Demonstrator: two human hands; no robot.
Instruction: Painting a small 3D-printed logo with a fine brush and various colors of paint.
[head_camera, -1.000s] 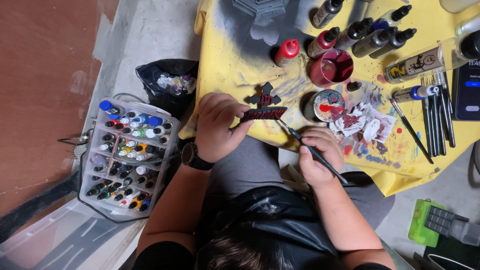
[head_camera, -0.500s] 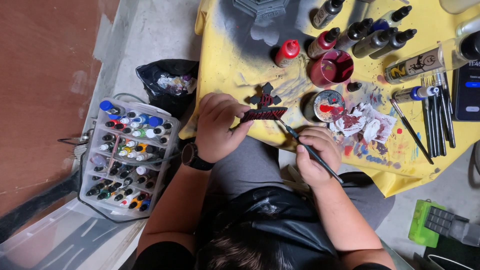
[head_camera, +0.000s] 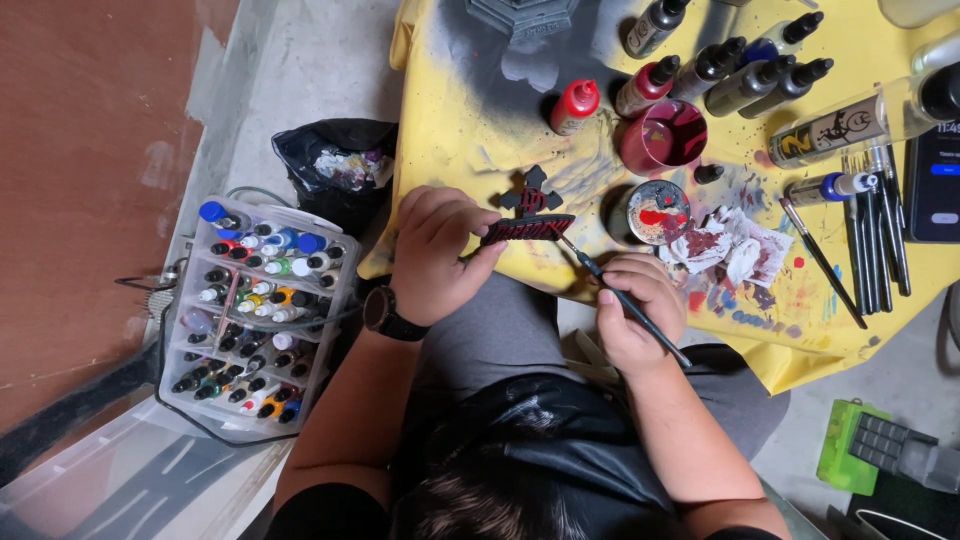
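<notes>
We are looking down at our left hand, which is pinching a small dark plaque with red lettering between thumb and fingers, holding it just off the near edge of the yellow table cover. Our right hand is closed around a thin paintbrush, and its tip is touching the right end of the plaque. Just beyond the plaque a dark cross-shaped piece is lying on the cover. Past the right hand, a round lid smeared with red paint is sitting beside stained paper towels, with a red cup and a row of dark dropper bottles farther off. Left of our left hand, a clear organiser of small colour-capped paint bottles is standing on the grey floor.
</notes>
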